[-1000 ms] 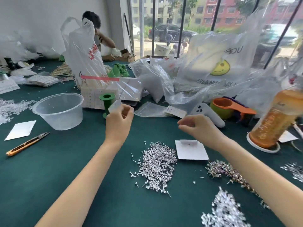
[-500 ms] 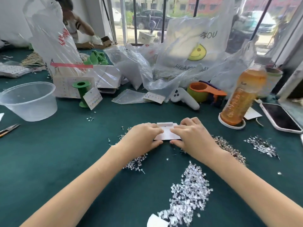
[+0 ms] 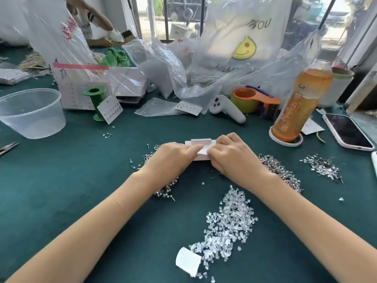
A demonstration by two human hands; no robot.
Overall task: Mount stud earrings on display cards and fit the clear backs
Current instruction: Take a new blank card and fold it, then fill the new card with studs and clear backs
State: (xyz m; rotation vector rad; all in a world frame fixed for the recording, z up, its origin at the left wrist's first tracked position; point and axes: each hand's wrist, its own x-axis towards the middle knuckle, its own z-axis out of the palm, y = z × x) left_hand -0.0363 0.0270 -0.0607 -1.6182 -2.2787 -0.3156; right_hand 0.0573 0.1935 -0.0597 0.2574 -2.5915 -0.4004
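Note:
A small stack of white display cards lies on the green table straight ahead. My left hand reaches in from the left and pinches its near edge. My right hand curls over its right side. A pile of silver stud earrings lies partly under my left wrist, another pile of studs sits by my right forearm, and a third pile lies further right. Clear backs are heaped between my forearms. A filled card leans on a green spool.
A clear plastic bowl stands at the left. An orange drink bottle, a phone, a tape dispenser and a white controller are at the right. Plastic bags crowd the back. A curled paper scrap lies near me.
My left hand left a filled card leaning on the green spool and came down. Both hands moved onto the white card stack and have stayed there.

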